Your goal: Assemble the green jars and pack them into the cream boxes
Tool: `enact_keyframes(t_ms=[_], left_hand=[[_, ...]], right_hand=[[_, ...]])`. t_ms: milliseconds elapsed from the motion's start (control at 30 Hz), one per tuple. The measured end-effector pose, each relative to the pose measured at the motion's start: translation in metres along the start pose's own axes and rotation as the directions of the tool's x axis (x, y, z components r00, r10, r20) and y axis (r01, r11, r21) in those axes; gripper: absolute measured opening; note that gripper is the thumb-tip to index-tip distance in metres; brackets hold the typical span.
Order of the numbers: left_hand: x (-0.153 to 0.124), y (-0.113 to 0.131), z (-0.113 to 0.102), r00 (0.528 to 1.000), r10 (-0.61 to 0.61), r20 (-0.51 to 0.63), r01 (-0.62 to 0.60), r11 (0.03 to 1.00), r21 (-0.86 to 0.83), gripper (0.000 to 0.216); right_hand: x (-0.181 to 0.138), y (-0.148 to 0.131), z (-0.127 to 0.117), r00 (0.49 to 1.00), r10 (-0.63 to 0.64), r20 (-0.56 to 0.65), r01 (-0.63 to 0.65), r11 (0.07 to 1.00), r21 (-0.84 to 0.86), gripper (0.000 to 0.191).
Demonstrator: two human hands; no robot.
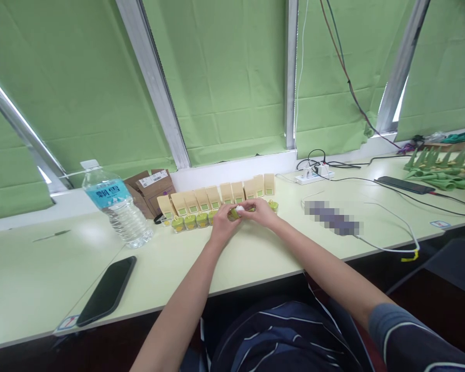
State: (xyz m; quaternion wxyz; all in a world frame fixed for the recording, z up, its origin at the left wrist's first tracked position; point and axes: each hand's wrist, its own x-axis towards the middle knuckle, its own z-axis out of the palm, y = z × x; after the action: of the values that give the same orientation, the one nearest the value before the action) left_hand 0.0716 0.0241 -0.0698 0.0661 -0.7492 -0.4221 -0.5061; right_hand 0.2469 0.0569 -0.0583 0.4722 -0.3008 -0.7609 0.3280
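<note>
My left hand (223, 223) and my right hand (259, 213) meet over the table, fingers closed around a small green-topped container (233, 213). A small white bit (239, 208) shows between the fingertips; its kind is too small to tell. To the left of my hands stand several like containers in a row, the nearest being a green-topped one (202, 219). One more green-topped container (273, 205) peeks out right of my right hand. Behind them is a row of small tan paper bags or boxes (213, 198). My fingers hide the row's middle.
A large water bottle (118, 206) stands at left, by an open cardboard box (153, 191). A phone (107, 292) lies near the front edge. Rightward are a power strip (315, 175), cables, a blurred-out object (333, 218), a dark phone (406, 185) and green cone-shaped pieces (430, 159) near another person's hand.
</note>
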Motion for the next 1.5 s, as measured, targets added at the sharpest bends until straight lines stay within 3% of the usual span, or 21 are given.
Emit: enact_keyframes(t_ms=[233, 567, 767, 1000, 1267, 1500], left_hand=[[0.0029, 0.0039, 0.0027, 0.995, -0.098, -0.025, 0.098, 0.995, -0.006, 0.033], [-0.0025, -0.0031, -0.0016, 0.998, -0.030, 0.050, 0.030, 1.000, 0.000, 0.032], [-0.0008, -0.0018, 0.0000, 0.998, -0.052, 0.024, 0.052, 0.999, 0.001, 0.033], [0.0012, 0.0025, 0.0053, 0.994, -0.109, -0.017, 0.108, 0.994, -0.025, 0.034], [-0.0027, 0.0010, 0.0018, 0.999, -0.041, 0.019, 0.041, 0.999, -0.010, 0.031], [-0.0027, 0.0009, 0.0011, 0.996, -0.084, 0.041, 0.085, 0.996, -0.013, 0.030]], right_hand=[[-0.0004, -0.0063, -0.0031, 0.997, 0.014, -0.071, -0.018, 0.998, -0.060, 0.032], [-0.0018, -0.0029, 0.0008, 1.000, 0.029, 0.002, -0.029, 0.995, -0.097, 0.026], [-0.0008, -0.0010, 0.0022, 1.000, -0.016, -0.014, 0.014, 0.988, -0.151, 0.029], [-0.0018, -0.0079, -0.0015, 0.994, 0.022, -0.107, -0.039, 0.986, -0.161, 0.025], [-0.0036, -0.0075, -0.0012, 0.999, -0.002, -0.043, -0.008, 0.973, -0.230, 0.021], [-0.0028, -0.0083, 0.0039, 1.000, -0.008, -0.029, 0.000, 0.967, -0.254, 0.021]])
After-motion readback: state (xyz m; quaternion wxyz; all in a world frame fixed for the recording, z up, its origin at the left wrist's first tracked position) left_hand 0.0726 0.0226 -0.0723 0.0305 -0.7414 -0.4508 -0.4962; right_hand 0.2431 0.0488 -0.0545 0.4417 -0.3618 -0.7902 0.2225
